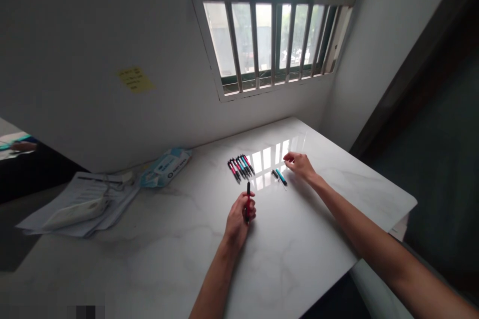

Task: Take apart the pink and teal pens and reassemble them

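Observation:
A red and black pen (248,201) stands upright in my left hand (238,214), whose fingers are wrapped around it over the near part of the table. My right hand (300,165) is farther back and to the right, its fingers curled in with thumb and fingertips close together. Whether something small sits between them cannot be made out. Just left of that hand lie a teal pen barrel (281,177) and some small dark pen parts (274,174). Beyond my left hand, several red and teal click pens (240,168) lie side by side in a row.
The white marbled table (168,249) meets the wall below a barred window (273,25). At left are a blue and white packet (166,167) and papers (108,219) with a white device (77,212) on top. A yellow note (135,79) is on the wall.

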Demonstrator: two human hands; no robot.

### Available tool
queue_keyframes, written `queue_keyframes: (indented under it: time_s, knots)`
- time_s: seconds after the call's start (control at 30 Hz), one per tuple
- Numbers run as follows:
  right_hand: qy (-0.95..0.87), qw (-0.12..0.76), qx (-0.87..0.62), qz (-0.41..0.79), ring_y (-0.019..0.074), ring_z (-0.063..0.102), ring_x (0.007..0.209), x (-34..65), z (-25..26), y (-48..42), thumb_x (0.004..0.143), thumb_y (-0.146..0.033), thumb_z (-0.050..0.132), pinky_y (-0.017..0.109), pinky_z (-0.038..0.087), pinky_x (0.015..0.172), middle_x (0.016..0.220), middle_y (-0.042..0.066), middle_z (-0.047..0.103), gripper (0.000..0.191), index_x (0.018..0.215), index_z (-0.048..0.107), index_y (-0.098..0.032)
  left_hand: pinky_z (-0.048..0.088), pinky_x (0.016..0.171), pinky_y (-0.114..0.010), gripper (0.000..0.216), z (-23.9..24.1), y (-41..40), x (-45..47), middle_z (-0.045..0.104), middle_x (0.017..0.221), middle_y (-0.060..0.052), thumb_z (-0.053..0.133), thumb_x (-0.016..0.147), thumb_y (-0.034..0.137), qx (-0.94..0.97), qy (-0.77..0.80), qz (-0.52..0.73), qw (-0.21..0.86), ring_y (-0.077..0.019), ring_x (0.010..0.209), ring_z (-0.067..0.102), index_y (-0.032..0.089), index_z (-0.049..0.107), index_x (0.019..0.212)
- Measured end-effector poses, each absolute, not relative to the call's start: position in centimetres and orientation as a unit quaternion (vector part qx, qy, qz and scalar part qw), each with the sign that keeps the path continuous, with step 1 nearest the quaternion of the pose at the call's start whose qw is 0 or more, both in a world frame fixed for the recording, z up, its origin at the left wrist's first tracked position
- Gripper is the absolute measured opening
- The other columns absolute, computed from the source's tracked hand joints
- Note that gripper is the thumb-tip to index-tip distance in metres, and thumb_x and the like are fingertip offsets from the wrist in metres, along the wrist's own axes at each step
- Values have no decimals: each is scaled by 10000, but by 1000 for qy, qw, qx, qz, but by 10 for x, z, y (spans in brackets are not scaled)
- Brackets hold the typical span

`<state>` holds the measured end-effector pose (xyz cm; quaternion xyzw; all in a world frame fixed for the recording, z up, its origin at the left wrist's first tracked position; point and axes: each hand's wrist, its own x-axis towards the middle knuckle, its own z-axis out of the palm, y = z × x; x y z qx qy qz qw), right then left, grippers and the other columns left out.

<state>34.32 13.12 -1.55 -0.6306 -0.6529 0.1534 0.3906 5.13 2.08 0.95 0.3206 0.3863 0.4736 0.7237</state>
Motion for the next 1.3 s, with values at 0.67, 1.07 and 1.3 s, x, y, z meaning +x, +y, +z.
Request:
queue_keyframes:
  time_s: [0.67,1.07,1.3]
  knots:
    - [-751,384,-446,300,109,417,553,238,23,81,919,-622,658,261,311,555,564,-44,491,545,614,500,-199,475,745,-270,297,-3,20,49,652,788,-7,594,966,513,569,545,489,373,-178,764,620,232,644,1047]
    - [-706,423,-411,393,124,499,599,227,14,60,929,-570,691,251,377,565,638,-24,579,441,723,591,-193,404,631,-254,374,4,13,55,638,728,4,536,1007,553,622,519,431,398,-153,629,533,217,639,878]
    - [-658,466,-360,469,172,651,813,227,16,57,929,-457,720,300,543,730,916,44,712,265,964,742,-195,507,858,-308,303,11,14,49,765,914,-47,617,982,492,619,530,456,358,-219,907,711,210,729,976]
